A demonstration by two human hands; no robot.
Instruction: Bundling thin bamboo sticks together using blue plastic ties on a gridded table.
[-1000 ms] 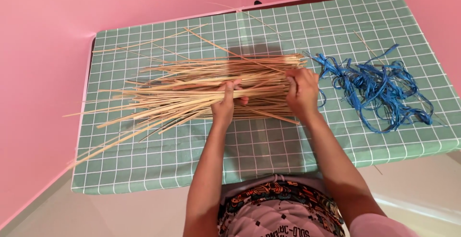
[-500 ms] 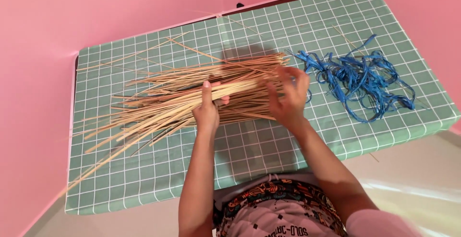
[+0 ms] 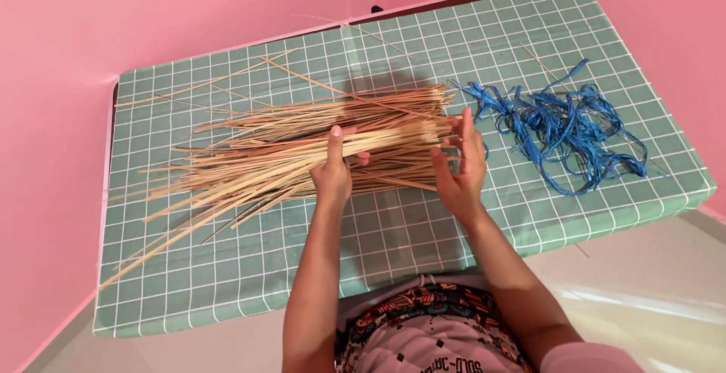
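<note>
Left hand (image 3: pixel 333 176) fingers grip part of the thin tan straw-stick bundle (image 3: pixel 302 150); right hand (image 3: pixel 460 165) fingers spread, squaring its ends. Sticks mostly gathered, probably untied; tangled blue plastic string (image 3: pixel 563 127) untouched on green checked worktop (image 3: pixel 393 229).

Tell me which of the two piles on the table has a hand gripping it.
The pile of pale straw sticks: the left hand grips it. The blue string tangle lies apart, untouched.
</note>
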